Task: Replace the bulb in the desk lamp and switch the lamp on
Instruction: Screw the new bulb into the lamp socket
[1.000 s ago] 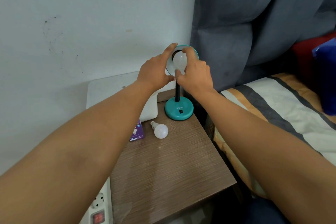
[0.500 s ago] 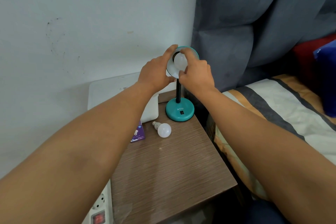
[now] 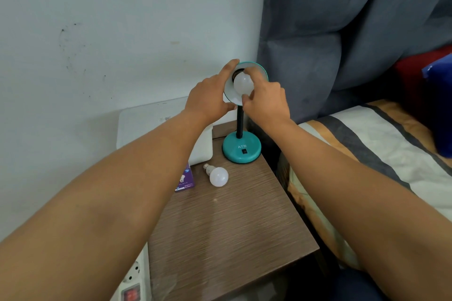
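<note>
Bulb in lamp (image 3: 242, 83): seated in the shade (image 3: 259, 69), axis pointing toward the person.
Right hand (image 3: 265, 102): fingers pinching that bulb, nearer.
Left hand (image 3: 208, 100): gripping the shade's rim.
Spare bulb (image 3: 217, 175): lying on the bench (image 3: 227, 227).

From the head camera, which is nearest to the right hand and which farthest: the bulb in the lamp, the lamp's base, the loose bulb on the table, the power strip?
From the right hand:
1. Bulb in the lamp, touched by its fingers.
2. Lamp base, just below.
3. Loose bulb, lying on the table, lower left.
4. Power strip, at the bottom left edge.
</note>
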